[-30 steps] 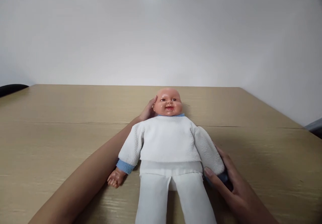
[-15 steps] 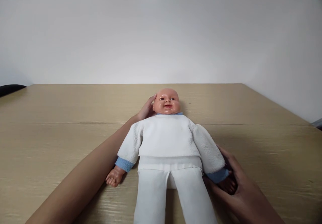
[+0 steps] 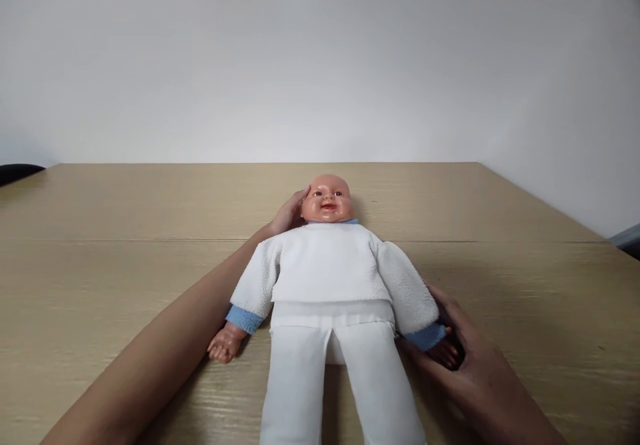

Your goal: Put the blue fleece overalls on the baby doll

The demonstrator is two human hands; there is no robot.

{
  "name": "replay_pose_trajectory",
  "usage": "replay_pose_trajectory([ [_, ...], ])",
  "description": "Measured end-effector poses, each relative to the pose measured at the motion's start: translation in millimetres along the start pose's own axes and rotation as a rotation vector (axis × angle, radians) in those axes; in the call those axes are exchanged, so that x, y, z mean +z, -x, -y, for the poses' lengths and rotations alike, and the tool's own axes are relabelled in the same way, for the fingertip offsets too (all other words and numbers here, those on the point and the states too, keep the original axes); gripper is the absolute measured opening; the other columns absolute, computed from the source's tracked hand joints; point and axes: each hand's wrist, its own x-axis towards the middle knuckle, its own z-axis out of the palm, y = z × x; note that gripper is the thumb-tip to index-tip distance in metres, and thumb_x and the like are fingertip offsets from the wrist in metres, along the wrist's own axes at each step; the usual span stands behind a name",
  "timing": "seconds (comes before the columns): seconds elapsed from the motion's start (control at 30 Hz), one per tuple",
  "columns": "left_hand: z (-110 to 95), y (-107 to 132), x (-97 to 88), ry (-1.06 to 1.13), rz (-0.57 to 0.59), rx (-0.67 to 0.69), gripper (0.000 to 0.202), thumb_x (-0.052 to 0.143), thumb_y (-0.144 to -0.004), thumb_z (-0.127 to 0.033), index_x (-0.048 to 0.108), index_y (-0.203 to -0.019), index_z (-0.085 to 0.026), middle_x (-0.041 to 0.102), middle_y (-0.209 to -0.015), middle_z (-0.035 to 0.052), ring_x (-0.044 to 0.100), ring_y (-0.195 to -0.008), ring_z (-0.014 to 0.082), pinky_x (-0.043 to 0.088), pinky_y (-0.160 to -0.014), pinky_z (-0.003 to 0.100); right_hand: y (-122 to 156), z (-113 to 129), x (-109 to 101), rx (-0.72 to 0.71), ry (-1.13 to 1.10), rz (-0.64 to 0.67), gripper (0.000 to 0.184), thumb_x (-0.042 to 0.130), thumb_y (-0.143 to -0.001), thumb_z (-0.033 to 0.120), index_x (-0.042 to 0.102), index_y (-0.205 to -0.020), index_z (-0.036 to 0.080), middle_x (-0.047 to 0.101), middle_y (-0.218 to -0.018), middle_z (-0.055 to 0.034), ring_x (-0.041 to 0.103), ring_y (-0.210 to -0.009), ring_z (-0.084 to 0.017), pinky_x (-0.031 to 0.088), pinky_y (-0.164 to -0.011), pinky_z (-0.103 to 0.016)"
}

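A baby doll [image 3: 333, 265] lies face up on the table, head away from me, in a white fleecy top with blue cuffs and white trousers. Its lower legs run out of the bottom of the picture. My left hand [image 3: 291, 211] cups the side of the doll's bald head [image 3: 330, 195], thumb at the temple, with the other fingers hidden behind it. At the doll's other side, my right hand [image 3: 470, 358] curves around its cuffed forearm [image 3: 425, 337] and small hand. The thumb reaches toward the hip; the fingertips are partly hidden under the doll.
The wooden table [image 3: 125, 265] has a seam running across it behind the doll's shoulders. Beyond its far edge rises a pale wall [image 3: 320, 65]. A dark rounded object [image 3: 20, 173] shows at the far left, and a grey-black one [image 3: 627, 241] at the right edge.
The doll and both hands sit slightly higher and further left in the picture; the table has shifted likewise, so the view has moved a little. Both hands keep their places on the doll.
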Motion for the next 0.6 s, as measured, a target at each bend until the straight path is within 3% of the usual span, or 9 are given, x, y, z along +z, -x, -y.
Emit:
replay_pose_trajectory([
  [0.23, 1, -1, 0.4, -0.018, -0.01, -0.008, 0.066, 0.062, -0.104, -0.064, 0.072, -0.144, -0.013, 0.075, -0.143, 0.0148, 0.062, -0.146, 0.0414, 0.038, -0.134, 0.056, 1, 2, -1, 0.088, 0.002, 0.04, 0.089, 0.082, -0.085, 0.063, 0.048, -0.162, 0.034, 0.072, -0.152, -0.0122, 0.074, -0.132, -0.041, 0.066, -0.106, -0.048],
  [0.4, -2, 4, 8.9, -0.02, 0.047, -0.026, 0.067, 0.058, -0.105, -0.066, 0.072, -0.145, -0.013, 0.071, -0.149, 0.0141, 0.058, -0.15, 0.0397, 0.038, -0.135, 0.054, 1, 1, -3, 0.082, 0.03, 0.048, 0.084, 0.082, -0.086, 0.062, 0.049, -0.16, 0.038, 0.073, -0.151, -0.0078, 0.073, -0.134, -0.038, 0.067, -0.101, -0.043],
  [0.6, -3, 5, 9.8, -0.04, 0.049, -0.016, 0.071, 0.058, -0.105, -0.067, 0.067, -0.152, -0.015, 0.073, -0.147, 0.0134, 0.06, -0.149, 0.0394, 0.038, -0.135, 0.054, 2, 4, -3, 0.077, 0.064, 0.033, 0.087, 0.08, -0.085, 0.065, 0.048, -0.161, 0.037, 0.072, -0.152, -0.0086, 0.072, -0.134, -0.04, 0.066, -0.102, -0.047],
])
